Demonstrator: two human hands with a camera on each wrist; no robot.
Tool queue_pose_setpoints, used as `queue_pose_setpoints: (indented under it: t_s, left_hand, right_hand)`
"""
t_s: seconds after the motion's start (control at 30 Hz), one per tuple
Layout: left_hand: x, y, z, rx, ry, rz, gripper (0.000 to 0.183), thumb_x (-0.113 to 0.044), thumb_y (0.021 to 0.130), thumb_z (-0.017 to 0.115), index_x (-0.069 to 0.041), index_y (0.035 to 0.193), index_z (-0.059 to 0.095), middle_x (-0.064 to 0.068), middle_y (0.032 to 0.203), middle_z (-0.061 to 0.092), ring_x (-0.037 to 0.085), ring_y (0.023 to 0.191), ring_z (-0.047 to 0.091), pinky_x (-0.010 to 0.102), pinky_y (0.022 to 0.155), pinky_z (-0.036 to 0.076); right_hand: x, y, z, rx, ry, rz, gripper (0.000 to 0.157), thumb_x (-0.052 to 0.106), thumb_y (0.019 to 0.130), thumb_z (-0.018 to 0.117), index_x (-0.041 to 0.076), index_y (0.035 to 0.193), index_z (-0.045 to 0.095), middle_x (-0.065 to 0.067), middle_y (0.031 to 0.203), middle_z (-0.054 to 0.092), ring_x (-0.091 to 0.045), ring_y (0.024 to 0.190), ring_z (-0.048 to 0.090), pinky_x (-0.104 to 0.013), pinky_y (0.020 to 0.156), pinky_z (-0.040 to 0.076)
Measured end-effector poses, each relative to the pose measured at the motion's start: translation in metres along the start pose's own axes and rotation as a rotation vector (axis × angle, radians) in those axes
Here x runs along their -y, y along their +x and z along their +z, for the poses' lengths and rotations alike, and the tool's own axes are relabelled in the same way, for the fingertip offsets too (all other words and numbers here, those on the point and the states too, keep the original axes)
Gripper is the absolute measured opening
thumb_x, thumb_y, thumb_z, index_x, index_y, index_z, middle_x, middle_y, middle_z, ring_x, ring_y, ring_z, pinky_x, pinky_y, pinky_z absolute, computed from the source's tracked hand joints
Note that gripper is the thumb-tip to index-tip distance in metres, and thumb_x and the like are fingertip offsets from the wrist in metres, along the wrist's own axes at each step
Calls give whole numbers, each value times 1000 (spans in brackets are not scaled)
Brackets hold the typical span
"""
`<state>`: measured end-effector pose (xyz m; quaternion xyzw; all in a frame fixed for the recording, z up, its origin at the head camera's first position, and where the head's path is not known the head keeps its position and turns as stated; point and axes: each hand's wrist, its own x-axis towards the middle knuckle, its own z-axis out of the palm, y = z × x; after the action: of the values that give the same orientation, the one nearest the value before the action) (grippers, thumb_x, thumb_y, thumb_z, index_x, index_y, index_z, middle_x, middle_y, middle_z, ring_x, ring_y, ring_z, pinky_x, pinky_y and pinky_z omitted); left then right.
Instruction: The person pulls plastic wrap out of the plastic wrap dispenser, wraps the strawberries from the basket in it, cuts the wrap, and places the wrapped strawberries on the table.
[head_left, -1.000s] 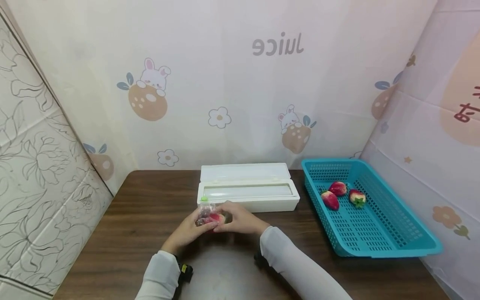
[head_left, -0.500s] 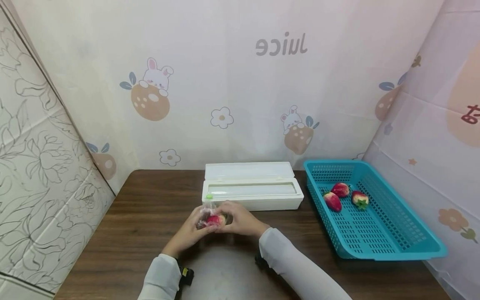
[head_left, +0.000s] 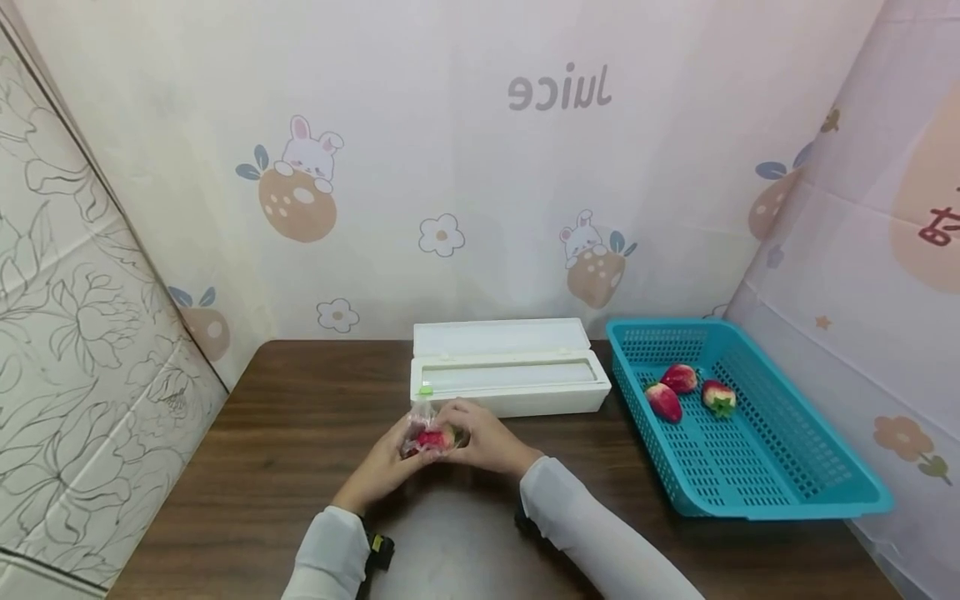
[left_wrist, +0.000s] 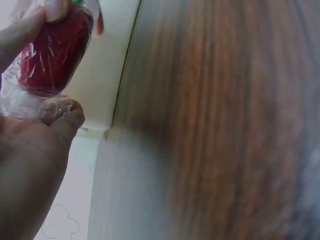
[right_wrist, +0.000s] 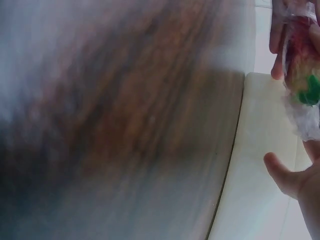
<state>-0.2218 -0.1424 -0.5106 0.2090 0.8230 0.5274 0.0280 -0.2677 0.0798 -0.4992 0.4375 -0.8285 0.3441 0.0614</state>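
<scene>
Between both hands, over the table in front of the white box, is a red strawberry [head_left: 432, 439] wrapped in clear plastic film. My left hand [head_left: 382, 468] holds its left side, with bunched film at the fingers in the left wrist view. My right hand [head_left: 486, 442] curls at its other side, near the leafy end. In the right wrist view one right finger [right_wrist: 281, 172] stands apart from the film, while the green leaves [right_wrist: 310, 91] show through the wrap. Parts of the strawberry are hidden behind fingers.
Just behind the hands stands a white film dispenser box [head_left: 517, 403] with its lid [head_left: 502, 336] raised and a small green slider [head_left: 426, 391] at its left. To the right, a turquoise basket [head_left: 780, 507] holds three unwrapped strawberries [head_left: 663, 402]. Patterned cloth walls border the table [head_left: 300, 417].
The white box has shifted slightly right and back. Both hands keep hold of the wrapped strawberry, and the film around it has been drawn closer. The basket's strawberries have stayed put.
</scene>
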Motion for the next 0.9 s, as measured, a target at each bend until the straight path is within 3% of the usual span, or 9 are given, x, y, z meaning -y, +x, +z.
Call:
queue_pose_setpoints:
  t_s: [0.13,0.27,0.47,0.57,0.7,0.9]
  left_hand:
    - [-1,1,1,6,-4,-40,58,-31,95,72,-15,146,49,5,132,59,18,110,57,38,98,47]
    - [-3,2,0,-11,-25,-79,48,-30,93,73,-14,136,57,5,123,63,19,105,59,38,93,49]
    - [-4,5,-3,-12,-44,-126,52,-34,94,72,-19,141,53,2,121,64,17,105,59,38,93,48]
    - [-4,7,-4,-17,-74,-153,46,-36,99,65,-20,140,53,5,116,63,19,96,61,37,82,52]
    - [-10,4,-3,-26,-100,-213,42,-34,104,55,-18,143,51,8,106,60,24,82,59,38,67,52]
    - [-5,6,0,27,-74,-124,42,-28,102,60,-17,141,47,10,122,56,23,94,57,39,79,49]
  right_hand:
    - [1,-2,-2,13,12,28,38,23,82,85,14,114,67,2,117,61,-13,107,57,-31,91,50]
    - [5,-5,-5,29,78,75,40,24,83,82,13,115,62,1,113,60,-12,100,56,-28,83,51]
    - [9,-6,-8,115,272,267,44,30,91,72,15,127,52,3,112,60,-8,93,60,-26,79,53]
    - [8,-4,-8,156,362,334,42,31,95,67,15,131,51,2,105,63,-9,86,63,-28,76,55]
    - [10,-1,-7,183,426,405,30,39,101,57,20,125,57,1,89,64,-13,72,63,-31,64,56]
    - [12,7,5,123,409,486,41,57,100,49,25,120,66,7,96,66,-10,82,62,-32,74,53]
